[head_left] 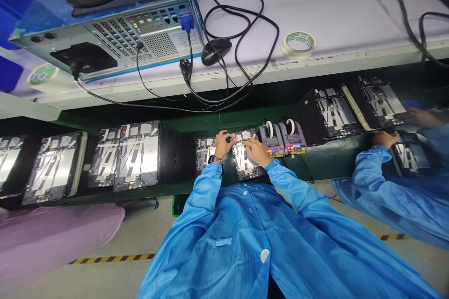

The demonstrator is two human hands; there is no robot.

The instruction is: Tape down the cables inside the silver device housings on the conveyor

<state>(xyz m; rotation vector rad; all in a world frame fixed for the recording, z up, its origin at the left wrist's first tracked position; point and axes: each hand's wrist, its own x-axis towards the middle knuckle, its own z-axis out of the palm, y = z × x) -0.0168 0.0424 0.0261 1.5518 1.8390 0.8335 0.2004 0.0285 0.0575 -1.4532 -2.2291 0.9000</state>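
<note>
Before me lies an opened tablet-like device with silver panels and dark ribbon cables. At its upper left corner is my left hand, fingers curled into a pinch. My right hand reaches over its upper right part, thumb and fingers drawn together near the top edge. Whatever small piece lies between the fingers of either hand is too small to make out. A second opened device lies to the left, partly behind my left wrist. Just right of my right hand stand two tape dispensers with red displays.
Stacks of similar devices line the green bench to the left, with more stacks to the right. A co-worker's hand touches a device there. Above, the shelf carries a computer case, a mouse, cables and a tape roll.
</note>
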